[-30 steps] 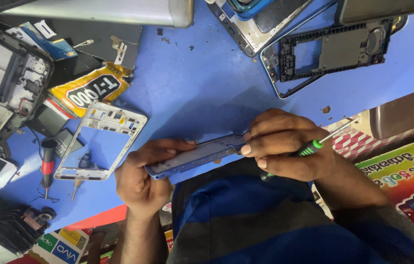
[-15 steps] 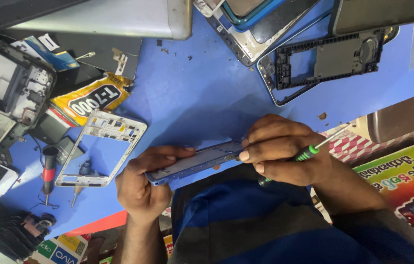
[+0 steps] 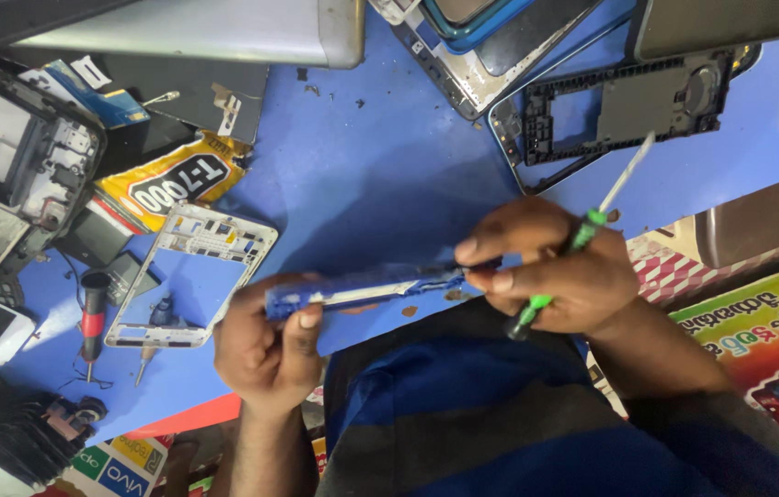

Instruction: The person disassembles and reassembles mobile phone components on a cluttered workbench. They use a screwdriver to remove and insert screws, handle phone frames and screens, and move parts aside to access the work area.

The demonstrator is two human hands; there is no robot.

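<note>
- I look down at a blue worktop crowded with phone parts.
- My left hand, at about 7 o'clock in the view, is closed around one end of a blue phone frame, thumb pressed on its top edge.
- The blue phone frame is held edge-on and nearly level, just above the near edge of the worktop, spanning the gap between my two hands at the centre of the view.
- My right hand, at about 4 o'clock, pinches the other end of the frame between thumb and forefinger.
- The same hand also grips a slim screwdriver with a green handle; its pale shaft points up toward 1 o'clock, clear of the frame.
- At 9 o'clock from the frame, a white phone frame lies flat and hollow on the worktop, near my left hand but not touching it.
- Just beside it, at 9 o'clock, lies a red-handled screwdriver.
- At 10 o'clock sits a yellow and black pouch, crumpled.
- At 1 o'clock lies a black phone back housing, inner side up.
- At 12 o'clock, a grey metal box lies along the far edge.
- At 3 o'clock, a colourful printed sheet lies under my right forearm.
</note>
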